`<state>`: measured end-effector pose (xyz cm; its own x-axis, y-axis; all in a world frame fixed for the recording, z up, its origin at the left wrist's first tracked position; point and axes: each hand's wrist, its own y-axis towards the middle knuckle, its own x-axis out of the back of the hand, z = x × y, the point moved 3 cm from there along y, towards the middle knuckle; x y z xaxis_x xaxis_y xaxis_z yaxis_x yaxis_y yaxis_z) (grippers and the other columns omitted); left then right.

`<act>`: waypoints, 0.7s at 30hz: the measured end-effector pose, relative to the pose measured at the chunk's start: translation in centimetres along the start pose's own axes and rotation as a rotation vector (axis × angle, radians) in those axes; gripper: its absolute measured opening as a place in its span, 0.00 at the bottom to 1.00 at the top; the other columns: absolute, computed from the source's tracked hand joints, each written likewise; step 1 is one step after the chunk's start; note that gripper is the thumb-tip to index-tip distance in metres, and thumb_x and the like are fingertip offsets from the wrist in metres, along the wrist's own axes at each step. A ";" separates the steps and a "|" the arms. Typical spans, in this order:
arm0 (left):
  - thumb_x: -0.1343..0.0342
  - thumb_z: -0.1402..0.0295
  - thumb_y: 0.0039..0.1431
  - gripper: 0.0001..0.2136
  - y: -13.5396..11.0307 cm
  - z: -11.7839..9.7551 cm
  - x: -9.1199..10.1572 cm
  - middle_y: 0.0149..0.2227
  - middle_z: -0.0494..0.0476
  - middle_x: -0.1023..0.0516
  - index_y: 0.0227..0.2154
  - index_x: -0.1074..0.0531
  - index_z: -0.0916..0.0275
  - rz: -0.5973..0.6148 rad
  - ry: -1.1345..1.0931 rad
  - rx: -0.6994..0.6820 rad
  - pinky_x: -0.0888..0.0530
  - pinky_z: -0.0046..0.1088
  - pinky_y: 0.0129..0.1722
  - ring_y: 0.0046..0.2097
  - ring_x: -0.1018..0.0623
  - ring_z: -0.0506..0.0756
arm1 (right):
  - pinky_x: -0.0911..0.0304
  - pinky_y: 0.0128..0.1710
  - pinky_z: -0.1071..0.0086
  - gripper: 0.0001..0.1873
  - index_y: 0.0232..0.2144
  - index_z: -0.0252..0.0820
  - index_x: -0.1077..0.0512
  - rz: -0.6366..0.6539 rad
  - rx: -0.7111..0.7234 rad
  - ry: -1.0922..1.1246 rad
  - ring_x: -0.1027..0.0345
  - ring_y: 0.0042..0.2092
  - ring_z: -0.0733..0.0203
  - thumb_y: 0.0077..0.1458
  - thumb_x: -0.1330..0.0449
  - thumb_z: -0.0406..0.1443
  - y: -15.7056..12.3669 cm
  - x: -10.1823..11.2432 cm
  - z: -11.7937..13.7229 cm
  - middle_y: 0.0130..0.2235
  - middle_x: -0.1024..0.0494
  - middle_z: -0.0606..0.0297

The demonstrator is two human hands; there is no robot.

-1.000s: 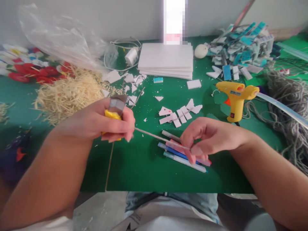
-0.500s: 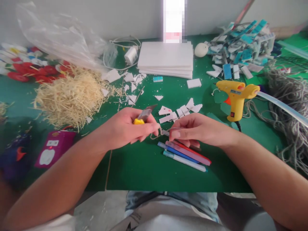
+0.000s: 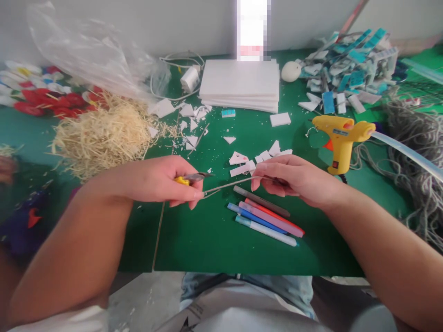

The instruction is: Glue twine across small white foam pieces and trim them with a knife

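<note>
My left hand [image 3: 162, 180] is closed around a yellow-handled utility knife [image 3: 192, 177], its grey blade pointing right. A thin pale stick [image 3: 228, 184] runs between both hands; my left fingertips pinch one end by the blade. My right hand [image 3: 290, 177] is closed on the other end, just above several coloured pens [image 3: 266, 216] lying on the green table [image 3: 207, 240]. A thin sliver curls off the stick near the blade.
White foam scraps [image 3: 256, 161] lie behind the hands. A yellow glue gun [image 3: 341, 140] stands at right beside grey twine [image 3: 415, 157]. Straw [image 3: 100, 136], a plastic bag [image 3: 90, 55], a stack of white boards [image 3: 240, 85] and blue-white pieces [image 3: 346, 69] sit further back.
The hands drew close together half a second ago, then moved slightly apart. The knife now lies flatter, blade along the stick. The right hand rose off the pens.
</note>
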<state>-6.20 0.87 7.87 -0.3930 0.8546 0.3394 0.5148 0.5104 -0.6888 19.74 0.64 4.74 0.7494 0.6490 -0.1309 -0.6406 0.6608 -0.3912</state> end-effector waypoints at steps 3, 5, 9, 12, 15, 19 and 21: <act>0.40 0.59 0.51 0.09 0.1 0.6 0.1 0.18 0.51 0.25 0.22 0.18 0.54 0.082 0.081 0.042 0.35 0.26 0.24 0.23 0.28 0.53 | 0.59 0.20 0.69 0.18 0.28 0.40 0.19 -0.004 -0.029 -0.102 0.47 0.22 0.70 0.57 0.29 0.49 0.1 0.1 0.1 0.19 0.34 0.75; 0.40 0.59 0.51 0.09 0.4 1.2 0.4 0.20 0.51 0.23 0.22 0.18 0.53 0.074 0.100 0.079 0.32 0.26 0.25 0.24 0.26 0.54 | 0.55 0.21 0.69 0.17 0.28 0.41 0.20 -0.022 -0.040 -0.138 0.45 0.23 0.70 0.53 0.28 0.49 0.1 0.2 0.2 0.21 0.32 0.75; 0.38 0.56 0.50 0.10 1.0 2.1 0.5 0.22 0.54 0.21 0.20 0.20 0.52 0.029 0.125 0.158 0.32 0.28 0.24 0.24 0.25 0.56 | 0.52 0.23 0.70 0.17 0.25 0.42 0.22 -0.068 -0.062 -0.147 0.46 0.24 0.71 0.49 0.27 0.49 0.3 0.2 0.0 0.22 0.32 0.76; 0.37 0.51 0.52 0.15 1.3 2.7 0.4 0.19 0.54 0.24 0.17 0.25 0.53 -0.050 0.237 0.211 0.37 0.30 0.22 0.22 0.28 0.55 | 0.49 0.24 0.70 0.17 0.26 0.42 0.22 -0.055 -0.066 -0.144 0.44 0.25 0.70 0.49 0.26 0.48 0.4 0.1 -0.2 0.22 0.30 0.75; 0.33 0.46 0.50 0.15 1.1 3.1 0.7 0.22 0.51 0.24 0.29 0.18 0.51 -0.169 0.305 0.172 0.37 0.30 0.21 0.23 0.27 0.54 | 0.47 0.25 0.71 0.16 0.27 0.41 0.21 0.007 -0.042 -0.123 0.42 0.26 0.70 0.51 0.26 0.47 0.1 0.0 -0.1 0.23 0.28 0.75; 0.44 0.38 0.61 0.30 0.4 2.9 1.3 0.30 0.49 0.21 0.57 0.20 0.51 -0.422 0.302 0.113 0.31 0.29 0.26 0.28 0.22 0.56 | 0.40 0.28 0.72 0.14 0.30 0.40 0.19 0.290 -0.064 -0.095 0.36 0.25 0.71 0.56 0.25 0.44 -0.5 -0.7 -0.3 0.26 0.23 0.72; 0.50 0.41 0.67 0.25 0.2 2.6 1.2 0.34 0.56 0.19 0.50 0.20 0.53 -0.546 0.455 0.153 0.30 0.33 0.31 0.32 0.20 0.59 | 0.39 0.25 0.74 0.14 0.32 0.39 0.18 0.438 -0.107 -0.078 0.35 0.22 0.72 0.57 0.25 0.44 -0.9 -1.1 -0.7 0.26 0.23 0.73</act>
<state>-8.55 1.77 6.53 -0.1906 0.4539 0.8704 0.2102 0.8850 -0.4155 19.55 -0.94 4.58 0.3939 0.8880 -0.2374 -0.8706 0.2775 -0.4063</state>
